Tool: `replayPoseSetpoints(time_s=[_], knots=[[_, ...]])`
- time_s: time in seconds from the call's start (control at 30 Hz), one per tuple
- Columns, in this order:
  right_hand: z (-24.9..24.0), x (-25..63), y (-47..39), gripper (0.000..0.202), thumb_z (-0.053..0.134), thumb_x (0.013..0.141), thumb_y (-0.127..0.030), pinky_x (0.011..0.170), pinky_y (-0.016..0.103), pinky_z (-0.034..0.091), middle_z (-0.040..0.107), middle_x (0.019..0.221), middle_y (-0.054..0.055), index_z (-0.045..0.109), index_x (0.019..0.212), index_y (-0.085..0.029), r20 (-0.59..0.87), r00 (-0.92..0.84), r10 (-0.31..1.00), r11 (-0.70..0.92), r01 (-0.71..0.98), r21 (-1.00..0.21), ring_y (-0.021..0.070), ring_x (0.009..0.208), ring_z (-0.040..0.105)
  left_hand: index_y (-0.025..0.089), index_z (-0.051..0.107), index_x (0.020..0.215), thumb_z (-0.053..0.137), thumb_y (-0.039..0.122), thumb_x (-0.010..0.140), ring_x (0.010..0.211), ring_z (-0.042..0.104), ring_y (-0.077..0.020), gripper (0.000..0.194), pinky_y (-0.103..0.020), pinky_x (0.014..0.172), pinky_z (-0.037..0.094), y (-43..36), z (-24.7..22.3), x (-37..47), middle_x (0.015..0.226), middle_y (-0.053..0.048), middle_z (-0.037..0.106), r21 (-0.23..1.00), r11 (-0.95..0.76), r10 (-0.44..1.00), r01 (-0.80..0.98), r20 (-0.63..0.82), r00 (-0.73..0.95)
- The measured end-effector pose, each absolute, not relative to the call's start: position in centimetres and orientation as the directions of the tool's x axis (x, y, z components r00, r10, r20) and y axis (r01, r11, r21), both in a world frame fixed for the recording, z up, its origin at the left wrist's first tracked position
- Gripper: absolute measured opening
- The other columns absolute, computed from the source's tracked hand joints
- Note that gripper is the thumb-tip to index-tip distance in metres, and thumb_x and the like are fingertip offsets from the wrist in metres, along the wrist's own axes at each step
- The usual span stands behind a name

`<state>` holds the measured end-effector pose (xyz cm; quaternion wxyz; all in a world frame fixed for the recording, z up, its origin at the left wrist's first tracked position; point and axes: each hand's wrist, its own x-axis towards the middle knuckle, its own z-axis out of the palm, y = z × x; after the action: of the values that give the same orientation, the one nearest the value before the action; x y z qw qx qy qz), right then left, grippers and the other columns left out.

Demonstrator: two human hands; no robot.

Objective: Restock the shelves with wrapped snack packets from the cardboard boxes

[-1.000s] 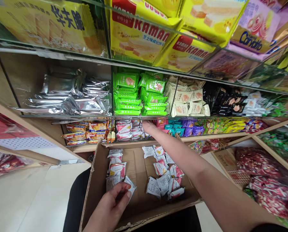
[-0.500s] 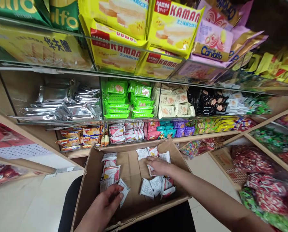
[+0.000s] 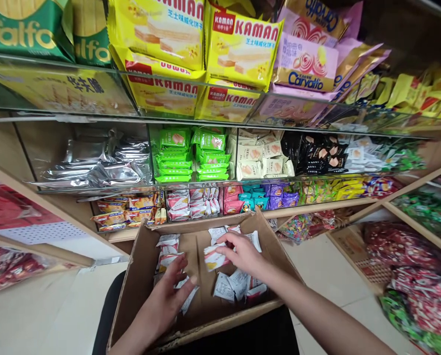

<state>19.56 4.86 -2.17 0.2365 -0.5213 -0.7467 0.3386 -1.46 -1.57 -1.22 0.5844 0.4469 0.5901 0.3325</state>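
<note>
An open cardboard box (image 3: 220,320) rests on the person's lap, with small white-and-pink snack packets along its left and right sides. My right hand (image 3: 238,251) pinches one snack packet (image 3: 213,257) over the middle of the box. Other packets (image 3: 230,286) lie just below that hand. On the left, my left hand (image 3: 168,298) has its fingers apart above a white packet (image 3: 189,296), which lies partly hidden behind the fingers. More packets (image 3: 167,241) are at the box's back left corner.
Glass-fronted shelves rise behind the box, with green packets (image 3: 174,155), silver packets (image 3: 126,160) and large yellow wafer bags (image 3: 242,47). Similar white-and-pink packets (image 3: 178,202) fill a low compartment. Bagged red sweets (image 3: 427,296) lie at the right on the floor side.
My right hand has lifted a packet and moved it slightly left. My left hand has opened, letting go of the packet it pinched. The view has shifted a little.
</note>
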Motion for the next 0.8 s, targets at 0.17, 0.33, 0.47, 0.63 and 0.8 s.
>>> replayPoseSetpoints(time_s=[0.17,0.33,0.47,0.63,0.8], knots=[[-0.5,15.8,1.6,0.02,0.064,0.066,-0.033,0.057,0.022,0.039,0.051,0.064,-0.002,0.06,0.08,-0.02,-0.105,-0.037,0.994,-0.107,-0.065,-0.992,0.0106,0.058,0.046,0.017,0.055,0.097,0.064,0.039,0.067,0.079,0.061,-0.0184,0.038,-0.031,0.069,0.051,-1.2,1.2,1.7,0.091,-0.005,0.065,0.869,0.427,0.904,-0.249,-0.416,0.097],[-1.4,14.3,0.7,0.025,0.063,0.066,-0.04,0.058,0.023,0.04,0.051,0.066,-0.001,0.056,0.076,-0.018,-0.278,0.043,0.96,-0.232,-0.438,-0.869,0.0101,0.059,0.047,0.018,0.057,0.091,0.068,0.038,0.062,0.064,0.061,-0.0136,0.037,-0.026,0.06,0.05,-1.9,1.2,2.5,0.081,0.0,0.065,0.845,0.401,0.904,-0.354,-0.427,0.006],[-1.7,13.6,-0.1,0.027,0.049,0.078,-0.043,0.05,0.02,0.033,0.042,0.057,-0.003,0.049,0.068,-0.018,-0.173,0.02,0.985,-0.167,-0.168,-0.972,0.0088,0.053,0.038,0.018,0.058,0.077,0.069,0.037,0.061,0.063,0.055,-0.0103,0.027,-0.019,0.057,0.046,-1.6,0.2,2.0,0.07,0.004,0.06,0.918,0.324,0.941,-0.23,-0.337,-0.018],[-1.2,13.1,-0.8,0.026,0.037,0.086,-0.035,0.06,0.023,0.034,0.044,0.064,-0.001,0.045,0.069,-0.017,0.143,0.097,0.985,0.116,0.241,-0.964,0.0108,0.063,0.042,0.019,0.056,0.07,0.067,0.042,0.062,0.055,0.05,-0.008,0.027,-0.017,0.052,0.042,-1.1,0.1,1.8,0.06,0.006,0.055,0.906,0.304,0.922,-0.295,-0.358,-0.149],[-1.2,13.3,-0.6,0.024,0.035,0.088,-0.031,0.056,0.021,0.033,0.043,0.06,-0.002,0.044,0.07,-0.017,0.212,0.081,0.974,0.171,0.355,-0.919,0.0099,0.057,0.043,0.017,0.053,0.058,0.07,0.043,0.057,0.047,0.042,-0.0061,0.031,-0.016,0.044,0.038,-1.5,0.6,2.3,0.052,0.007,0.05,0.915,0.261,0.915,-0.308,-0.336,-0.224]])
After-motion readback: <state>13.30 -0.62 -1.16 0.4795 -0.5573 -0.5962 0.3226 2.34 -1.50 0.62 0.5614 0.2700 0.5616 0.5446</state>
